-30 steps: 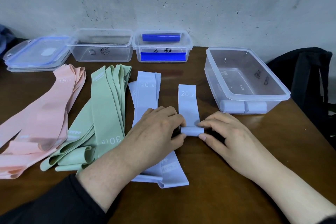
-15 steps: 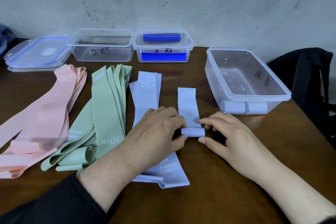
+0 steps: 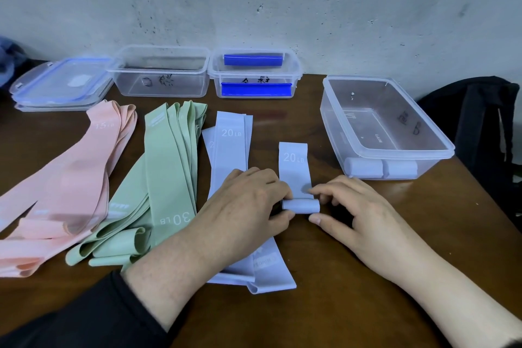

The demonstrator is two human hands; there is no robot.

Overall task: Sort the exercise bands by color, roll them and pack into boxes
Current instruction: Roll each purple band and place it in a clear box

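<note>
Seen from the head camera, both hands worked a pale blue band (image 3: 293, 167) lying on the brown table (image 3: 367, 291), just left of the near clear box (image 3: 389, 147). The left hand (image 3: 248, 206) pinched the left end of the small roll (image 3: 300, 205) formed at the band's near end, thumb below and fingers curled over the top. The right hand (image 3: 356, 209) closed on the right end in the same way, its forefinger pressed on the flat strip just beyond the roll. The unrolled part, printed "20 LB", stretched away toward the far wall.

Two finished blue rolls (image 3: 381, 168) lay against the near wall of that box. Further left sat a stack of flat blue bands (image 3: 230, 144), then green bands (image 3: 169, 167), then pink bands (image 3: 73, 178). Two smaller boxes (image 3: 161, 73) stood at the far edge, one holding dark blue strips (image 3: 255, 89), with lids (image 3: 59, 85) stacked beside them.

The band looked thin, light, soft and stretchy, likely to spring open if released. Holding both ends of the roll, with fingers pressing down while turning, seemed the sound grip.
</note>
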